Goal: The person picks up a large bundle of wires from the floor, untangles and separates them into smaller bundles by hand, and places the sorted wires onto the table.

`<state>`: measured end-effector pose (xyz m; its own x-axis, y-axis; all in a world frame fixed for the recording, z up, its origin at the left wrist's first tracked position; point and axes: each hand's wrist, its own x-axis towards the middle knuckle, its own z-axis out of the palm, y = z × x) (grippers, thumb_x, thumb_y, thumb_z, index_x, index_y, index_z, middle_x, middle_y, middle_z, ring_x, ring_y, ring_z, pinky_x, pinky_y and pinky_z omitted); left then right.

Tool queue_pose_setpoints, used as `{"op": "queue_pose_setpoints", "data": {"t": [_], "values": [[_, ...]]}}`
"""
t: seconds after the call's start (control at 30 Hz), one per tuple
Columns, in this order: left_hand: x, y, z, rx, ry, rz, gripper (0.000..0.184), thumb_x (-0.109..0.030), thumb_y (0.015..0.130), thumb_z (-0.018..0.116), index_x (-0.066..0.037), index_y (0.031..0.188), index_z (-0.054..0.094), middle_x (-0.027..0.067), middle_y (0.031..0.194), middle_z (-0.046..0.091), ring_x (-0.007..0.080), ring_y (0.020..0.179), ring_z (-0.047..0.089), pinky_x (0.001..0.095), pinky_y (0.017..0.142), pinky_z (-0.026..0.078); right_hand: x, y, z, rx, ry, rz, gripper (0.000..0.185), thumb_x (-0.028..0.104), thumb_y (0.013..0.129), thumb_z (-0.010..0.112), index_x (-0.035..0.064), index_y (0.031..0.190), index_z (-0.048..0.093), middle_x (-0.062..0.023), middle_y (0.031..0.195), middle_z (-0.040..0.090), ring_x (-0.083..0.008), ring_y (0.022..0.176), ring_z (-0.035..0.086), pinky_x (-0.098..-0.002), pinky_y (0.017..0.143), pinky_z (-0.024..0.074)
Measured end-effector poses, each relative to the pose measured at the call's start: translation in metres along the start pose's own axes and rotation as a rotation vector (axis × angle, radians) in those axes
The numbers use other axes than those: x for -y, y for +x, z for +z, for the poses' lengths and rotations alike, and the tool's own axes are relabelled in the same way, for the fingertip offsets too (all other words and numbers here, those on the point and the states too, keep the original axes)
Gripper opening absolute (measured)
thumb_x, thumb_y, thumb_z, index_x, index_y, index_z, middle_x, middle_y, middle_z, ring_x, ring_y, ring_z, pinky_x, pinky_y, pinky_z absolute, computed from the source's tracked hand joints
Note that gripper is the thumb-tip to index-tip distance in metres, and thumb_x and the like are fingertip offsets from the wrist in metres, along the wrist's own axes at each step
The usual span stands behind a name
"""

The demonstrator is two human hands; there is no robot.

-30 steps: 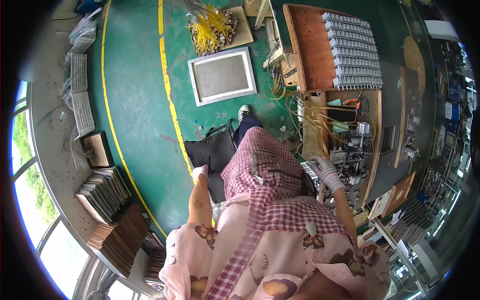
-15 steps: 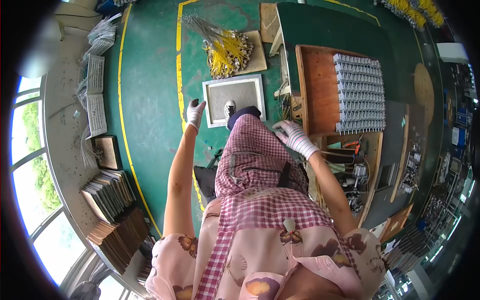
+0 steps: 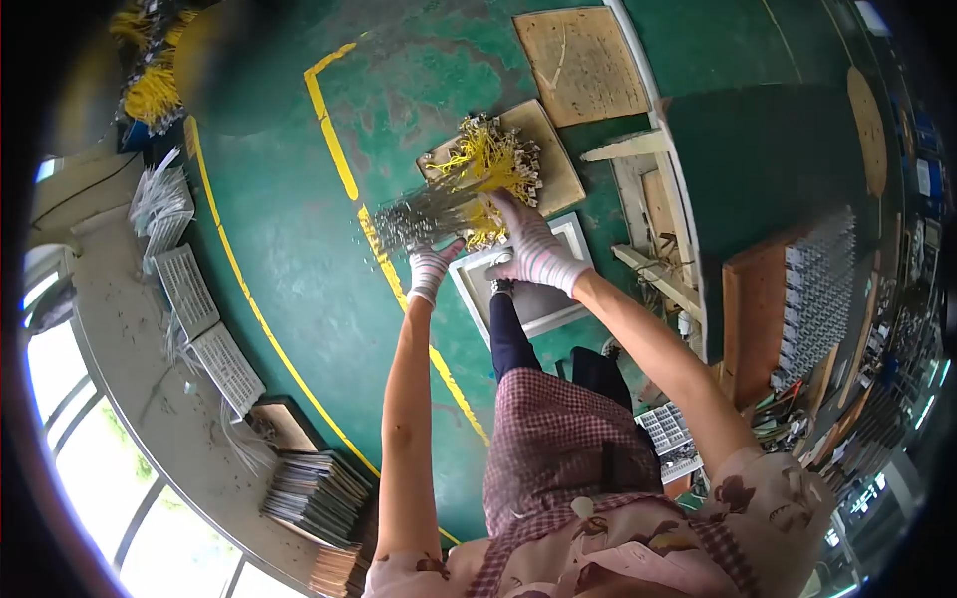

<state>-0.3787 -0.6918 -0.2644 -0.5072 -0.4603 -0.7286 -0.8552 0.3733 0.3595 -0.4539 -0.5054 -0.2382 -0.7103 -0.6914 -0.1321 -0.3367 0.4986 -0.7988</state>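
Observation:
A bundle of thin cables, with yellow strands [image 3: 498, 159] and grey ends [image 3: 419, 217], lies partly on a wooden board [image 3: 558, 164] on the floor. The grey ends are blurred. My left hand [image 3: 431, 271], in a striped glove, is at the near side of those ends, thumb apart from the fingers. My right hand [image 3: 538, 249], gloved alike, reaches to the right side of the bundle. Its thumb and fingers are spread, with yellow strands between them; a firm grip does not show. Below the hands is a white-rimmed frame [image 3: 546, 327], with my shoe over it.
To the right stands a green-topped workbench [image 3: 768, 189] with wooden supports [image 3: 658, 279]. A wooden tray [image 3: 750, 324] holds rows of grey parts. White crates [image 3: 227, 369] line the left wall. Another yellow cable bundle [image 3: 153, 95] is at upper left.
My view has turned and moved closer to the cables. Both hands have come forward from apart at my sides to the bundle. The grey ends now point more to the left and nearer me.

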Motion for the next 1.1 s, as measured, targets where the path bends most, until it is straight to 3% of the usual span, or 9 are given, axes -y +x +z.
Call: {"op": "queue_pose_setpoints", "data": {"t": [0.07,0.17,0.37,0.53,0.73,0.83,1.0,1.07,1.1], "values": [[0.093,0.103,0.076,0.03,-0.364,0.529,0.041,-0.014,0.082,0.062,0.006,0.116,0.055,0.0194,0.11,0.06,0.0267,0.107,0.055,0.0295,0.094,0.044,0.018,0.06,0.008,0.089,-0.205,-0.089,0.121,0.039,0.043,0.087,0.002,0.138,0.021,-0.0218,0.139,0.029,-0.0357,0.13,0.029,-0.0439,0.109,0.0214],[0.088,0.116,0.087,0.049,-0.448,0.392,0.041,-0.014,0.082,0.063,0.007,0.116,0.054,0.0196,0.11,0.059,0.027,0.107,0.055,0.03,0.093,0.044,0.039,0.123,0.039,0.317,-0.211,-0.241,0.113,0.035,0.046,0.084,0.0074,0.137,0.024,-0.0147,0.141,0.028,-0.0281,0.13,0.029,-0.042,0.108,0.022],[0.087,0.126,0.1,0.032,-0.538,0.295,0.042,-0.016,0.082,0.063,0.007,0.116,0.054,0.0201,0.111,0.059,0.0276,0.106,0.055,0.0312,0.092,0.044,0.015,0.146,0.099,0.188,0.133,-0.248,0.06,0.029,0.058,0.073,0.0185,0.114,0.053,-0.0057,0.11,0.058,-0.0257,0.105,0.053,-0.0391,0.097,0.0354],[0.083,0.06,0.091,0.017,-0.544,0.242,0.043,-0.017,0.082,0.063,0.007,0.116,0.054,0.0205,0.111,0.058,0.0282,0.105,0.054,0.0321,0.092,0.044,0.01,0.09,0.098,0.014,0.19,-0.174,0.033,0.023,0.066,0.065,0.0184,0.097,0.055,-0.0038,0.091,0.056,-0.0238,0.092,0.054,-0.0388,0.088,0.0394],[0.039,-0.019,0.075,0.025,-0.614,0.304,0.044,-0.018,0.082,0.063,0.007,0.116,0.053,0.0209,0.111,0.058,0.0288,0.105,0.054,0.0333,0.091,0.044,-0.002,0.014,0.109,0.152,0.291,-0.042,0.044,0.016,0.052,0.07,0.013,0.094,0.057,-0.0072,0.092,0.053,-0.0241,0.099,0.051,-0.0348,0.092,0.0378],[0.004,0.039,0.079,0.181,-0.636,0.302,0.044,-0.018,0.082,0.063,0.007,0.116,0.053,0.0211,0.111,0.058,0.0291,0.104,0.054,0.0338,0.091,0.044,-0.009,0.064,0.118,-0.158,0.059,-0.195,0.044,0.016,0.066,0.064,0.0133,0.109,0.056,-0.0093,0.102,0.055,-0.0246,0.103,0.05,-0.0361,0.095,0.0373],[0.014,0.028,0.062,0.293,-0.631,0.326,0.045,-0.019,0.082,0.063,0.008,0.116,0.053,0.0215,0.111,0.057,0.0296,0.104,0.054,0.0348,0.09,0.044,0.086,0.065,0.075,-0.386,0.162,0.413,0.049,0.011,0.079,0.05,0.0051,0.127,0.045,-0.0053,0.097,0.054,-0.0204,0.088,0.053,-0.0334,0.087,0.0399],[0.037,-0.018,0.054,0.267,-0.636,0.327,0.046,-0.02,0.082,0.063,0.008,0.117,0.052,0.0217,0.111,0.057,0.0298,0.103,0.053,0.0352,0.09,0.044,0.134,0.033,0.029,-0.217,0.444,0.1,0.055,0.029,0.092,0.043,-0.0059,0.133,0.033,-0.0173,0.132,0.04,-0.0229,0.118,0.044,-0.0365,0.102,0.0385],[0.043,-0.039,0.043,0.247,-0.636,0.339,0.046,-0.02,0.082,0.063,0.008,0.117,0.052,0.0217,0.111,0.057,0.0299,0.103,0.053,0.0354,0.09,0.044,0.156,0.026,0.02,-0.338,0.757,0.001,0.06,0.042,0.089,0.041,-0.0054,0.125,0.04,-0.0145,0.12,0.046,-0.0207,0.11,0.048,-0.0363,0.104,0.0355]]}}
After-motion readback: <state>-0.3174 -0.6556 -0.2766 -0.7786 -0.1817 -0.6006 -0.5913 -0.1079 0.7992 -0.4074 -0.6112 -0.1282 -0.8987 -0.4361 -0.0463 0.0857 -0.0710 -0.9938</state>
